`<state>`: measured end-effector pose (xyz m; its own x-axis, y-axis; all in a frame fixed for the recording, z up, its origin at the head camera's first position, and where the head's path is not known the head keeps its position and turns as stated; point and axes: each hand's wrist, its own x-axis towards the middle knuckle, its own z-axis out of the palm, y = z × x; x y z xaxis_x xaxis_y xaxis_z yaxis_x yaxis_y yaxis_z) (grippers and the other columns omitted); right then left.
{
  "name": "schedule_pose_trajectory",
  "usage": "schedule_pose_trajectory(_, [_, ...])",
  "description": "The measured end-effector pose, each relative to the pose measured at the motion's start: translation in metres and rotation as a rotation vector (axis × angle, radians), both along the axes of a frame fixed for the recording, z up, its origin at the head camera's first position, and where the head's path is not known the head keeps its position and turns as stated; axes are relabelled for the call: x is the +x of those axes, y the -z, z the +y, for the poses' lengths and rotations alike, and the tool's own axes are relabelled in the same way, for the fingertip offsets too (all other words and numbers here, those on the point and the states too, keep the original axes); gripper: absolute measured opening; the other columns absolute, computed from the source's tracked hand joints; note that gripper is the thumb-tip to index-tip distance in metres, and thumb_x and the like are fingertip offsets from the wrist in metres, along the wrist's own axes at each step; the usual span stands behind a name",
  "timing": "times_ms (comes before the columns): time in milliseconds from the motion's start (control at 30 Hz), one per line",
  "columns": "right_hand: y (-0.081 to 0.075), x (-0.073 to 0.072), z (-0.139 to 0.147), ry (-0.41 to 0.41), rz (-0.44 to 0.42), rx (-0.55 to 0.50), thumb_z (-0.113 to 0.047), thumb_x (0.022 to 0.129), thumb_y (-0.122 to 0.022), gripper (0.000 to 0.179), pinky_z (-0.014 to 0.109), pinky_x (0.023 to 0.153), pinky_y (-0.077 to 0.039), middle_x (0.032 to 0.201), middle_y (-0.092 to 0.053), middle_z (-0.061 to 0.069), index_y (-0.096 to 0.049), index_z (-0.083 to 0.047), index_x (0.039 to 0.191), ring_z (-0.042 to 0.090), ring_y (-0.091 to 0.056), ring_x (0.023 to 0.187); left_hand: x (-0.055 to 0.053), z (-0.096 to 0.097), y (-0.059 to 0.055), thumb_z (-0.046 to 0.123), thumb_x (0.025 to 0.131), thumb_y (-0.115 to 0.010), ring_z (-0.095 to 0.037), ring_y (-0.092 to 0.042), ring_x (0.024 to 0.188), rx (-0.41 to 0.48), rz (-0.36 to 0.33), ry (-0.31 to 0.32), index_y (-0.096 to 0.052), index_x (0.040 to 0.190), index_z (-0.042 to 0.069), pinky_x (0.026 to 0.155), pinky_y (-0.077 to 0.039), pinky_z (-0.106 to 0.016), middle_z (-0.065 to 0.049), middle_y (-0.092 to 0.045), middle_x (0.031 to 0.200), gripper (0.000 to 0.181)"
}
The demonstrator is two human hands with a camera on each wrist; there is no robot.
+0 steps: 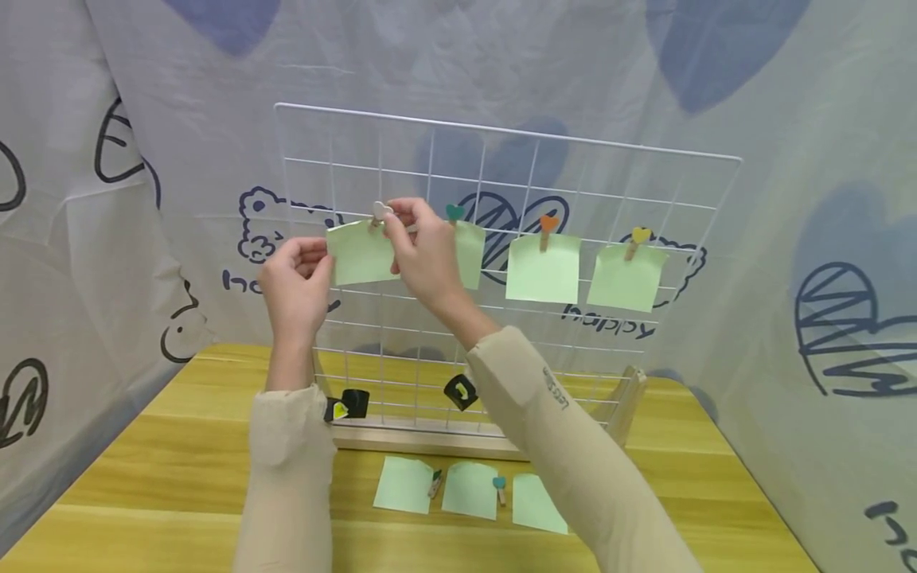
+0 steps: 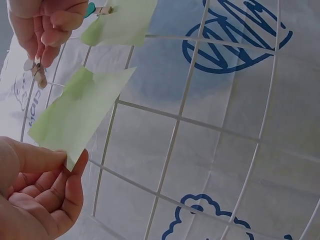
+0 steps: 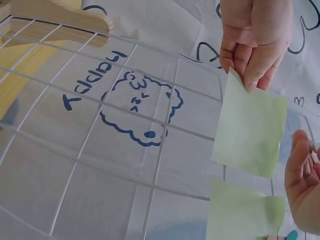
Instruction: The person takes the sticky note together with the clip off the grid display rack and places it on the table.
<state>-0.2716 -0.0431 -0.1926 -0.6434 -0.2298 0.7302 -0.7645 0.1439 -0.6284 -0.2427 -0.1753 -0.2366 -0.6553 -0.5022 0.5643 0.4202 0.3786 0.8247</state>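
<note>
The white heart clip [image 1: 381,212] sits at the upper edge of the pale green note [image 1: 358,255], in front of the upper left part of the wire grid [image 1: 501,131], and the relation that counts is how its wooden end stands to that edge — the clip's long axis runs roughly upright, with a slight lean, heart uppermost and wooden end pointing down toward the paper. The right hand [image 1: 430,251] is the nearer of the two to it, its thumb and fingertips pinching the clip from the right; the left hand [image 1: 297,278] is at the opposite side, thumb and fingers gripping the left margin of the note. To the right, a neighbouring note [image 1: 469,255] hangs beneath a teal heart clip [image 1: 454,212], partly hidden by the right wrist. From the head, the clip and the note's top edge seem to overlap, so the two look joined; the left wrist view instead shows a gap between wooden end and paper — the clip appears just off the edge, and whether it has caught a grid wire I cannot tell. That same view shows the left grip at a corner, while the right wrist view gives the note's face almost whole but only a sliver of the clip at the frame's border
</note>
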Motion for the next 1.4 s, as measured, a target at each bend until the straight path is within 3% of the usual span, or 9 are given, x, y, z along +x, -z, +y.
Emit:
schedule_pose_trajectory(133, [0.000, 0.002, 0.007, -0.032, -0.005, -0.043, 0.000, 0.088, -0.051, 0.019, 0.023, 0.039, -0.043, 0.084, -0.060, 0.015, -0.055, 0.009, 0.105, 0.017, -0.050, 0.042, 0.003, 0.001, 0.000, -0.002, 0.084, -0.056, -0.012, -0.055, 0.076, 0.000, 0.001, 0.001, -0.058, 0.102, -0.006, 0.072, -0.047, -0.019, -0.015, -0.060, 0.094, 0.018])
schedule_pose_trajectory(367, [0.004, 0.004, 0.017, -0.089, -0.090, -0.062, 0.000, 0.086, -0.054, 0.016, 0.031, 0.047, -0.049, 0.073, -0.062, 0.020, -0.055, 0.009, 0.099, 0.018, -0.055, 0.046, 0.008, 0.003, 0.003, 0.000, 0.085, -0.056, -0.009, -0.053, 0.073, 0.010, -0.013, -0.003, -0.056, 0.106, -0.004, 0.068, -0.046, -0.016, -0.014, -0.061, 0.093, 0.021])
schedule_pose_trajectory(567, [0.005, 0.017, 0.021, -0.138, -0.095, -0.060, 0.006, 0.083, -0.055, 0.014, 0.031, 0.050, -0.050, 0.075, -0.061, 0.028, -0.056, 0.016, 0.094, 0.024, -0.058, 0.051, 0.013, 0.006, 0.002, -0.002, 0.084, -0.056, -0.009, -0.053, 0.073, 0.018, -0.018, 0.010, -0.056, 0.106, -0.004, 0.069, -0.046, -0.016, -0.014, -0.061, 0.094, 0.022])
schedule_pose_trajectory(733, [0.016, 0.006, 0.019, -0.189, -0.119, -0.118, 0.007, 0.082, -0.054, 0.015, 0.033, 0.047, -0.050, 0.073, -0.060, 0.027, -0.056, 0.016, 0.095, 0.013, -0.055, 0.047, 0.017, 0.007, 0.004, -0.004, 0.083, -0.056, -0.009, -0.053, 0.074, 0.005, -0.016, 0.016, -0.056, 0.106, -0.005, 0.068, -0.046, -0.016, -0.015, -0.061, 0.094, 0.022])
schedule_pose_trajectory(1033, [0.029, 0.004, 0.021, -0.240, -0.075, -0.139, 0.009, 0.082, -0.051, 0.015, 0.035, 0.045, -0.049, 0.072, -0.060, 0.023, -0.049, 0.009, 0.097, 0.015, -0.055, 0.048, 0.018, 0.009, 0.010, -0.006, 0.081, -0.057, -0.009, -0.054, 0.073, -0.002, -0.019, 0.027, -0.056, 0.106, -0.005, 0.066, -0.047, -0.015, -0.015, -0.062, 0.094, 0.025])
schedule_pose_trajectory(1233, [0.038, 0.006, 0.023, -0.252, -0.044, -0.132, 0.007, 0.084, -0.052, 0.008, 0.037, 0.046, -0.049, 0.071, -0.060, 0.022, -0.050, 0.009, 0.091, 0.016, -0.056, 0.049, 0.021, 0.009, 0.017, -0.006, 0.081, -0.057, -0.007, -0.054, 0.071, -0.028, 0.022, 0.024, -0.056, 0.105, -0.004, 0.064, -0.046, -0.014, -0.015, -0.062, 0.092, 0.024])
schedule_pose_trajectory(1400, [0.046, 0.006, 0.024, -0.245, -0.057, -0.118, 0.006, 0.085, -0.052, 0.008, 0.035, 0.046, -0.049, 0.073, -0.060, 0.021, -0.051, 0.008, 0.092, 0.018, -0.056, 0.049, 0.025, 0.010, 0.023, -0.005, 0.082, -0.056, -0.006, -0.052, 0.069, -0.024, 0.022, 0.032, -0.059, 0.100, -0.005, 0.061, -0.042, -0.013, -0.014, -0.061, 0.091, 0.018])
